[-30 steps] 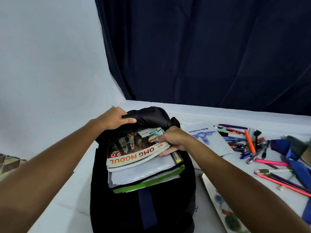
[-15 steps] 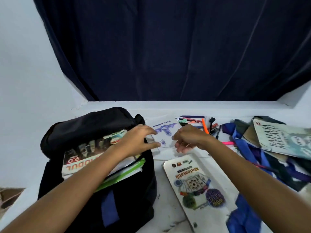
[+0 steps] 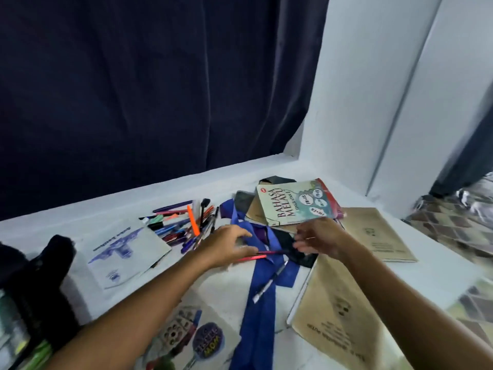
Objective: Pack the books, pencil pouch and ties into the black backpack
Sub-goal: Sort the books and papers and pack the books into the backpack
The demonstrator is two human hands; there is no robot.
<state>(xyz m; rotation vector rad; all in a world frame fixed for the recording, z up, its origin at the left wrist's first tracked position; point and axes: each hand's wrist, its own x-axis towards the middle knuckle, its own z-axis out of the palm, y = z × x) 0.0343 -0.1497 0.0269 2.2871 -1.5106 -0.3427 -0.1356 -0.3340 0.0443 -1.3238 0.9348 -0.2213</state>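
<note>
Blue tie (image 3: 260, 311) lies lengthwise — pointing toward the books (image 3: 296, 202).

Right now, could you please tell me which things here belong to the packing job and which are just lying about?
For the job:
- black backpack, books already inside
- Bahasa Melayu book
- brown exercise books
- white book
- maths book
- blue tie

Just lying about:
- loose pens, unless they belong in a pouch
- dark curtain

Matt blue cloth tie (image 3: 262, 297) below both hands; glossy "Bahasa Melayu" book (image 3: 296, 202) beyond the right hand (image 3: 320, 237); 2 matt brown-paper books (image 3: 336, 313) beside it.
</note>
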